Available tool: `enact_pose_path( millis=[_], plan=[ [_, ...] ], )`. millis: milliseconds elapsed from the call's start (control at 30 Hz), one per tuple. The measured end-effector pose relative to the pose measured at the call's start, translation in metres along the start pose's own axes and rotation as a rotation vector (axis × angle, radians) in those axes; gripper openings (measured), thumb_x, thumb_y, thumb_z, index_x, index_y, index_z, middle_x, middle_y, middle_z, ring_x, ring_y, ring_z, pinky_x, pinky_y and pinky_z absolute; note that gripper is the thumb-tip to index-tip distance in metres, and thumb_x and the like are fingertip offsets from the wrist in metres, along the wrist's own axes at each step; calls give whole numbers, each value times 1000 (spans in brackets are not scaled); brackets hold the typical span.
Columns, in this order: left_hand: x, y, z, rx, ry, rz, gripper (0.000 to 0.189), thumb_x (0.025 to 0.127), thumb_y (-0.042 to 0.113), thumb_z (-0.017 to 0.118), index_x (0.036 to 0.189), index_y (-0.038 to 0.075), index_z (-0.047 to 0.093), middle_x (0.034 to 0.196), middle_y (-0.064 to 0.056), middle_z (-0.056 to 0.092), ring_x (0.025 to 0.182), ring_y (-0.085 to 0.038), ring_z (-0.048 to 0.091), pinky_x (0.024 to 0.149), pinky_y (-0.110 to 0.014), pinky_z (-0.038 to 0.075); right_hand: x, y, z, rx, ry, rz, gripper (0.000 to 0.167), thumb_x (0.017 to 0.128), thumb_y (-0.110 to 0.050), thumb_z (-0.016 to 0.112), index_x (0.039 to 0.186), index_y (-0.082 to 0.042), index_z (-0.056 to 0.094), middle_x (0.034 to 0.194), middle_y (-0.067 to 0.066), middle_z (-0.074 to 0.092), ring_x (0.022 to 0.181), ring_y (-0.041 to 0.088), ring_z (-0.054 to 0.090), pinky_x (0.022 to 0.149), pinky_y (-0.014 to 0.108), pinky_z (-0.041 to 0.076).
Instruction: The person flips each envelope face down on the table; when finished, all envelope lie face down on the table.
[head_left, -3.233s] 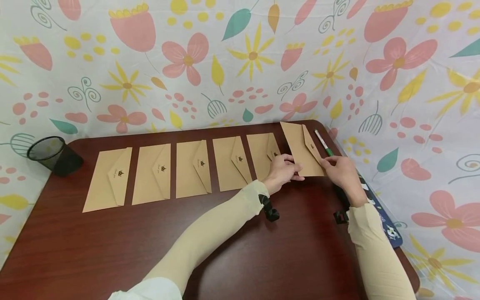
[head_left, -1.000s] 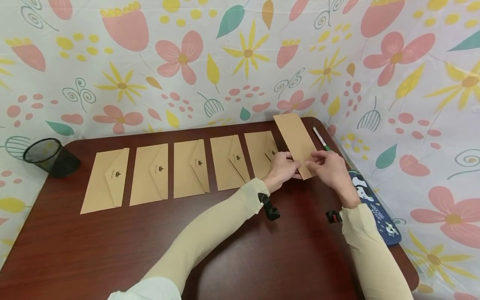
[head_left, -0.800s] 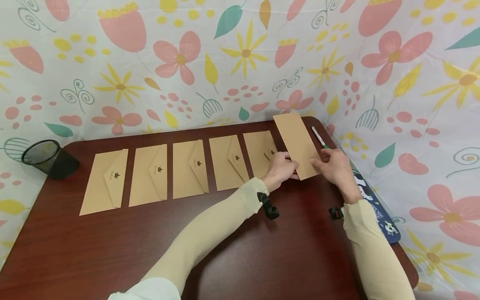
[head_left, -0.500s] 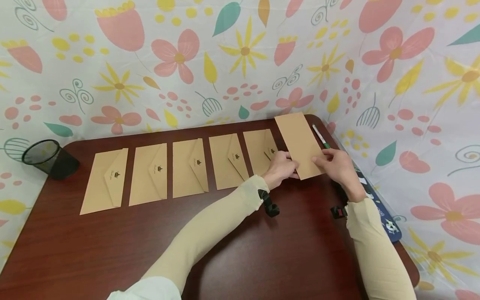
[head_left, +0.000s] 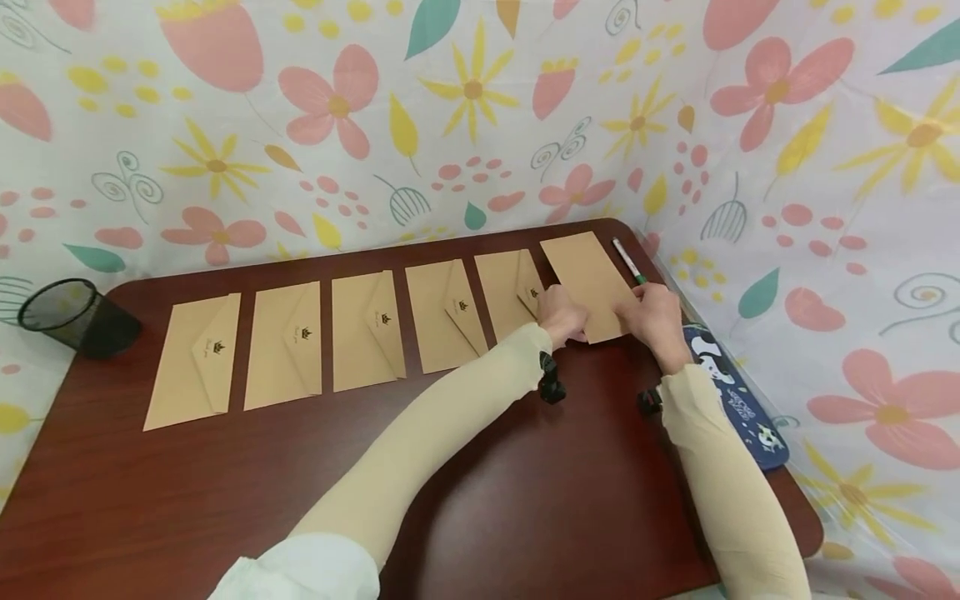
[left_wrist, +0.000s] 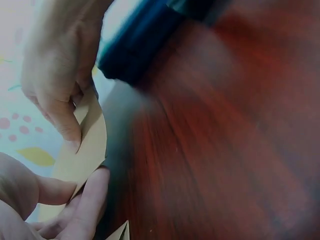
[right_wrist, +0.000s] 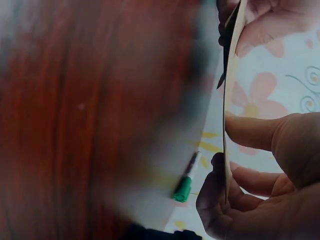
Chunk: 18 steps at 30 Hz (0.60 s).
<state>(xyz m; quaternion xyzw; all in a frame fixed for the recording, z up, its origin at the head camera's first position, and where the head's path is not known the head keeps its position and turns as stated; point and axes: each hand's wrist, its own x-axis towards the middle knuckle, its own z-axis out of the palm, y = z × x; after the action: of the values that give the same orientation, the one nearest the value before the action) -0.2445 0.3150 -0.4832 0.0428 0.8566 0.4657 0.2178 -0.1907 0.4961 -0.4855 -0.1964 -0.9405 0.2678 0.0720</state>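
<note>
A kraft-paper envelope (head_left: pixel 581 271) lies between my two hands at the right end of a row, its plain side facing up. My left hand (head_left: pixel 562 315) pinches its near left edge between thumb and fingers, as the left wrist view shows. On the opposite side my right hand (head_left: pixel 654 321) grips the edge, thumb on one face and fingers curled behind the other in the right wrist view. Seen there edge-on, the envelope (right_wrist: pixel 227 105) is slightly bowed above the table. Beside my left hand is another envelope (head_left: pixel 498 287), flap side up with a small crown print.
Several more crown-printed envelopes (head_left: pixel 367 329) form a row leftward along the brown table (head_left: pixel 300 475). A black mesh pen cup (head_left: pixel 78 317) stands at the far left. A green-and-white marker (head_left: pixel 630 260) and a dark blue pencil case (head_left: pixel 738 400) lie along the right edge, against a floral curtain.
The envelope showed its crown-printed flap earlier; it has been turned over, plain side up. It now lies more in line with the row, both hands still holding its edges.
</note>
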Motion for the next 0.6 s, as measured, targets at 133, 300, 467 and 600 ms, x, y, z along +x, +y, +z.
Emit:
enact_pose_path(
  millis=[133,300,467,600],
  plan=[
    [10,4,5,209,51,40,7,90,11,78,85,7,77,69,-8,78,44,-12,68,40,-25,49,23,23,20,-59,-12,11,31,86,-36,75,68,-14,62,71,5,58,78,34,53,66,44,45],
    [15,11,2,329,71,39,7,91,13,78,94,9,82,79,-7,82,59,-16,76,48,-26,57,11,-8,7,-79,-38,76,34,86,-30,76,65,-12,57,74,8,55,76,33,54,67,47,49],
    [18,12,5,384,26,81,12,95,12,73,87,11,83,78,-6,82,64,-16,76,54,-25,58,-22,-49,-16,-114,-100,108,29,89,-20,71,90,8,69,99,33,69,87,49,68,77,57,59],
    [17,12,8,468,20,140,18,98,16,69,88,13,84,81,-4,83,68,-14,78,61,-21,60,-14,-36,-8,-174,-106,125,39,89,-24,71,103,12,69,113,41,70,98,56,71,80,61,60]
  ],
)
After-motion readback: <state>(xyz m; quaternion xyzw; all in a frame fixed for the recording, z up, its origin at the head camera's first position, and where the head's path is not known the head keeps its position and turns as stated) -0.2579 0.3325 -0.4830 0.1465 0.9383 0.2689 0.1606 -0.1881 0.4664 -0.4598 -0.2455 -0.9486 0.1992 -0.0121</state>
